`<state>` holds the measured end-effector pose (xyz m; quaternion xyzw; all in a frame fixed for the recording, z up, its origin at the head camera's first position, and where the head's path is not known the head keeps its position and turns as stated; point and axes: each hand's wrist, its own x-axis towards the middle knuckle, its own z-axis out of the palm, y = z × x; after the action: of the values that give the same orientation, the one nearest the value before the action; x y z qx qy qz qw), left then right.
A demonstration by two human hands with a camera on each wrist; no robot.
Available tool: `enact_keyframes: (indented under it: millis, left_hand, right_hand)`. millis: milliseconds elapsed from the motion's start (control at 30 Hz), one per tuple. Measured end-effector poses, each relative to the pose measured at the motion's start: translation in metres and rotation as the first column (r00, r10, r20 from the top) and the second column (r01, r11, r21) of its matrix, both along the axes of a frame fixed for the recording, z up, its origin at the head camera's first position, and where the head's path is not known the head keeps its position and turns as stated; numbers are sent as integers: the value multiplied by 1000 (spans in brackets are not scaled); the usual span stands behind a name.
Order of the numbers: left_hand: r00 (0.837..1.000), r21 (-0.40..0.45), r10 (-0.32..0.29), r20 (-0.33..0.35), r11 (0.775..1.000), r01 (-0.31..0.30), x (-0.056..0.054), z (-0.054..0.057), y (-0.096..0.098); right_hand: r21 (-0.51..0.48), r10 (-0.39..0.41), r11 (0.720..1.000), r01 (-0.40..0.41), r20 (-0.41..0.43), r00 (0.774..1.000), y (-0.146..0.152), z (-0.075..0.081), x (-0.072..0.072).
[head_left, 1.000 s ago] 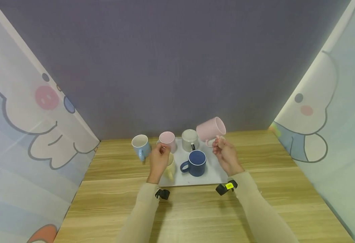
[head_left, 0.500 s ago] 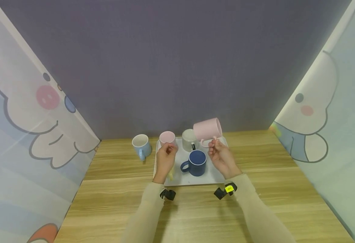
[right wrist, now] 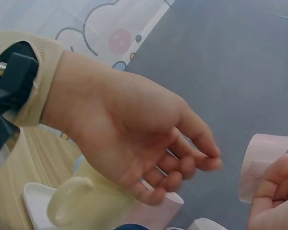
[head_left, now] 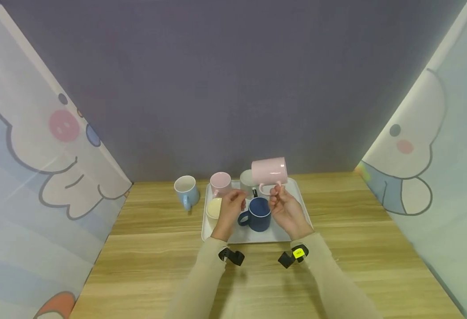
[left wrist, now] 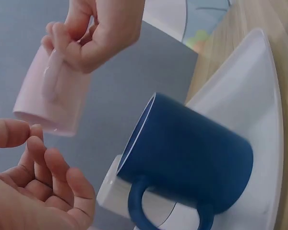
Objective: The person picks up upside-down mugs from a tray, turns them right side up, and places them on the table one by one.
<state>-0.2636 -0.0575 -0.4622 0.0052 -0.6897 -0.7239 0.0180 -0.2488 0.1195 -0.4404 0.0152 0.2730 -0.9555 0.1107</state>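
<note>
My right hand (head_left: pixel 290 214) pinches the handle of a pink mug (head_left: pixel 268 170), which lies tipped on its side in the air above the tray's back, its mouth toward the right. My left hand (head_left: pixel 228 212) hovers over the tray, fingers loosely curled around nothing, thumb and index tips close together. In the left wrist view those fingertips are near one end of the pink mug (left wrist: pixel 67 100). Beneath and between the hands a navy mug (head_left: pixel 260 219) stands upright on the white tray (head_left: pixel 296 189). Beside my left wrist is a yellow mug (head_left: pixel 213 209), partly covered.
A second pink mug (head_left: pixel 219 180) stands at the tray's back left. Next to it, a grey mug (head_left: pixel 245 182) is partly hidden by the held one. A light blue mug (head_left: pixel 188 194) stands on the wooden table (head_left: pixel 157 248), left of the tray. A dark wall (head_left: pixel 217 88) rises behind.
My left hand has moved right, away from the light blue mug and past the yellow one. My right hand has brought the pink mug slightly left and turned it closer to level.
</note>
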Motion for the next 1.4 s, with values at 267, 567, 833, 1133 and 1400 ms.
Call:
enact_keyframes:
  millis: [267,567,833,1133,1400]
  left_hand:
    - [992,150,-90,94,986,75,0,-1,9]
    - [977,351,-190,95,925,145,2,2,12]
    - [951,511,-295,96,834,207,7,1,14]
    - [951,547,-305,49,805,230,9,-3,15]
    - [961,507,-277,-25,824,251,15,8,8]
  right_hand:
    - [-17,54,998,-56,-70,996,-7,-3,4]
    - [-4,82,997,-83,-95,992,-13,-6,6]
    - [41,136,991,-130,-172,976,-13,-11,7]
    - [167,113,982,-92,-124,986,-17,-12,7]
    - [424,98,905,-48,-97,990,-16,-13,6]
